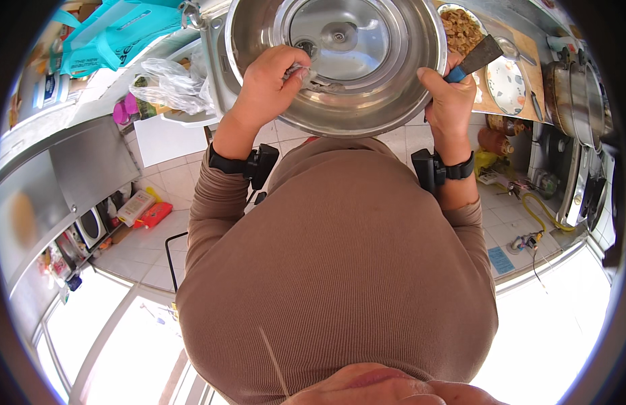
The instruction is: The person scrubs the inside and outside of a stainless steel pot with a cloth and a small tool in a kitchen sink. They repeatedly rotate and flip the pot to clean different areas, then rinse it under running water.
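A large round stainless-steel pan lid [394,96] with a glass centre [353,55] is tilted over the sink [216,66]; a metal fitting sits mid-glass. My right hand [452,96] grips its right rim and also holds a scraper [477,58] with a blue handle and a flat, stained blade, pointing up and right. My left hand [275,83] pinches a small greyish wad [305,73] against the lid's inner left side; its material is unclear. Dark grey residue [325,87] lies along the ring just beside the wad.
To the right, a wooden board [533,76] carries a patterned plate [505,86], a knife [536,105] and a bowl of brown chopped food [462,30]. Pans [571,96] stand beyond. Left are plastic bags [176,83] and a turquoise bag [105,40]. A yellow hose [538,210] runs low right.
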`<control>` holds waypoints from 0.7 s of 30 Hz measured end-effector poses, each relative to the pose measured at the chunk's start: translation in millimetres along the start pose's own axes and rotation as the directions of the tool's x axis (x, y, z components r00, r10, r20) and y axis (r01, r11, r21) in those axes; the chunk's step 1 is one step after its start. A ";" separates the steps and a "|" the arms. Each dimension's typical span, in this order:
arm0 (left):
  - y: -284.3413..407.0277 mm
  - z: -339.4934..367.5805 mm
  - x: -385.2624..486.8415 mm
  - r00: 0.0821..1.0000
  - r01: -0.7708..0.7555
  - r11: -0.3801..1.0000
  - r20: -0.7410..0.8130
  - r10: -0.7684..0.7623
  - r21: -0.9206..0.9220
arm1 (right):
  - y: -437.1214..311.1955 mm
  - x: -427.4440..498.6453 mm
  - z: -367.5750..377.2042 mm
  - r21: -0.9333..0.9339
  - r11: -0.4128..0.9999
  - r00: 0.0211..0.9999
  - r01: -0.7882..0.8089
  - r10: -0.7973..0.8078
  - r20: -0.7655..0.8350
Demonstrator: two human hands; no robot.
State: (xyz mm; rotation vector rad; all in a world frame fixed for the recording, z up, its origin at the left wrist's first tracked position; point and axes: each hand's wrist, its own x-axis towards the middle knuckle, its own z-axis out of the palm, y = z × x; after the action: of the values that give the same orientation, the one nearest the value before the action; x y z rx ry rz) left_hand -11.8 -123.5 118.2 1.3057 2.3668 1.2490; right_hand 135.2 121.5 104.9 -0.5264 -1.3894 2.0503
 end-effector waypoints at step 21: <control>-44.4 -10.2 -41.8 0.869 0.232 0.971 -0.438 -0.230 -0.050 | 22.3 -3.8 -22.2 -0.009 0.992 0.985 -0.128 0.126 -0.121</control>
State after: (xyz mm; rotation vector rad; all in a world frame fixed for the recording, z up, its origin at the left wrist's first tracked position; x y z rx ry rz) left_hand -19.2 -173.3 82.2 0.7584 2.7199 1.5958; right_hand 146.0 128.2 75.9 -0.7505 -1.3338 2.0714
